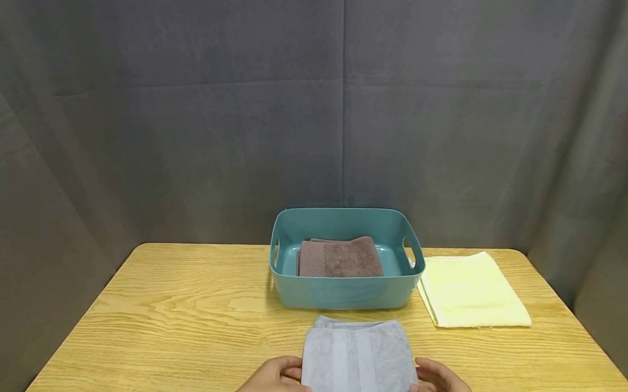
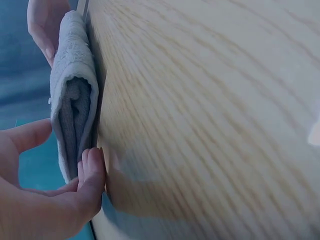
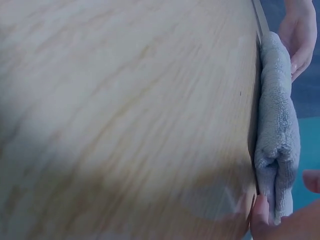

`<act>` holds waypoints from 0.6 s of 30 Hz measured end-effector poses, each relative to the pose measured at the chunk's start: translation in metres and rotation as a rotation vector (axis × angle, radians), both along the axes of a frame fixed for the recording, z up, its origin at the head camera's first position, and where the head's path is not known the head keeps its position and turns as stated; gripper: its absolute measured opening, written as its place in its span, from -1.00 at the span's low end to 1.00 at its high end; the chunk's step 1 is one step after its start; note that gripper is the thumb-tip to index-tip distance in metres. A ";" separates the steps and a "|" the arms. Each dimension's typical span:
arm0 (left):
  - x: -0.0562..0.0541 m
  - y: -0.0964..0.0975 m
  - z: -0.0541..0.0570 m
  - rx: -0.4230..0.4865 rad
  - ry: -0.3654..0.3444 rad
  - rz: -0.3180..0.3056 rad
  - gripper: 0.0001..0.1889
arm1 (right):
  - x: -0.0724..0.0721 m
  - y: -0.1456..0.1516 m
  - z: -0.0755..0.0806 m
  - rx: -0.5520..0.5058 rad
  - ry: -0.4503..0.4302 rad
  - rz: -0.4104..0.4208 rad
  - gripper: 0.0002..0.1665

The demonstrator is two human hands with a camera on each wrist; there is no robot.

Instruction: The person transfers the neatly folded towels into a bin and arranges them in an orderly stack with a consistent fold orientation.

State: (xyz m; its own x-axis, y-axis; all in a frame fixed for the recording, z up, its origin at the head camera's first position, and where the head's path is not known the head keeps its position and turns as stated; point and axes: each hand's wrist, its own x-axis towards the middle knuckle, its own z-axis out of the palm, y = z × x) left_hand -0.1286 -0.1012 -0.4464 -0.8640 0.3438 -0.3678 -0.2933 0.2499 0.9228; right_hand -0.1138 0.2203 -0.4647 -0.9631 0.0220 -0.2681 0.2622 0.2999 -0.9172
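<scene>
A folded grey-blue towel (image 1: 358,364) with paler stripes lies at the front of the table. At its left edge my left hand (image 1: 274,383) grips it, thumb on top and the other fingers low against the side; the left wrist view shows the towel's folded layers (image 2: 75,110) between them. My right hand (image 1: 445,389) holds the opposite edge, its thumb over the top. In the right wrist view, the right fingertips (image 3: 260,210) are low at the towel's side, against the tabletop. The towel's near end is cut off in the head view.
Behind the towel stands a teal basket (image 1: 341,293) with handle holes, holding a folded brown towel (image 1: 350,260). A folded pale yellow towel (image 1: 474,293) lies right of the basket. The wooden table (image 1: 179,319) ends at grey curtains (image 1: 216,126) at the back and sides.
</scene>
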 end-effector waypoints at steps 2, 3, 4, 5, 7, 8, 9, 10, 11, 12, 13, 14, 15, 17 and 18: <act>0.000 0.002 0.000 0.002 0.009 -0.009 -0.41 | 0.000 -0.002 0.001 0.019 -0.005 -0.017 -0.23; 0.000 0.002 0.000 0.009 0.019 -0.012 -0.43 | -0.001 -0.003 0.002 0.032 -0.007 -0.027 -0.24; 0.000 0.003 0.000 0.015 0.028 -0.014 -0.44 | -0.001 -0.003 0.003 0.043 -0.010 -0.033 -0.25; 0.000 0.003 0.000 0.024 0.030 -0.012 -0.45 | -0.001 -0.004 0.004 0.050 -0.014 -0.036 -0.25; 0.000 0.004 0.000 0.038 0.034 -0.010 -0.46 | -0.002 -0.006 0.006 0.060 -0.022 -0.039 -0.25; 0.000 0.004 0.000 0.044 0.036 -0.008 -0.46 | -0.002 -0.006 0.006 0.063 -0.025 -0.035 -0.24; 0.000 0.005 0.000 0.048 0.038 -0.005 -0.45 | -0.003 -0.007 0.007 0.069 -0.027 -0.031 -0.23; 0.000 0.005 0.000 0.049 0.038 -0.002 -0.45 | -0.003 -0.007 0.007 0.073 -0.031 -0.026 -0.23; 0.000 0.006 0.000 0.050 0.038 0.001 -0.44 | -0.003 -0.007 0.007 0.078 -0.034 -0.021 -0.23; 0.001 0.007 0.000 0.052 0.038 0.003 -0.44 | -0.003 -0.006 0.007 0.083 -0.034 -0.017 -0.22; 0.001 0.008 0.000 0.054 0.036 0.007 -0.44 | -0.003 -0.006 0.007 0.087 -0.033 -0.015 -0.22; 0.002 0.009 0.000 0.064 0.033 0.009 -0.44 | -0.004 -0.006 0.007 0.092 -0.034 -0.013 -0.22; 0.003 0.010 0.000 0.072 0.030 0.008 -0.45 | -0.004 -0.006 0.007 0.101 -0.031 -0.009 -0.22; 0.003 0.011 -0.001 0.087 0.023 0.007 -0.47 | -0.004 -0.006 0.007 0.105 -0.025 -0.005 -0.22; 0.003 0.012 -0.001 0.093 0.019 0.009 -0.48 | -0.004 -0.006 0.007 0.102 -0.023 -0.005 -0.22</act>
State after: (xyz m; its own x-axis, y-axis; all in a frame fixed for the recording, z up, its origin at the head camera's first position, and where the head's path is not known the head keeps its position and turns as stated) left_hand -0.1252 -0.0895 -0.4470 -0.8737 0.3677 -0.3184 -0.2779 0.1599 0.9472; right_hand -0.1176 0.2139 -0.4572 -0.9565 0.0553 -0.2863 0.2846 0.3901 -0.8757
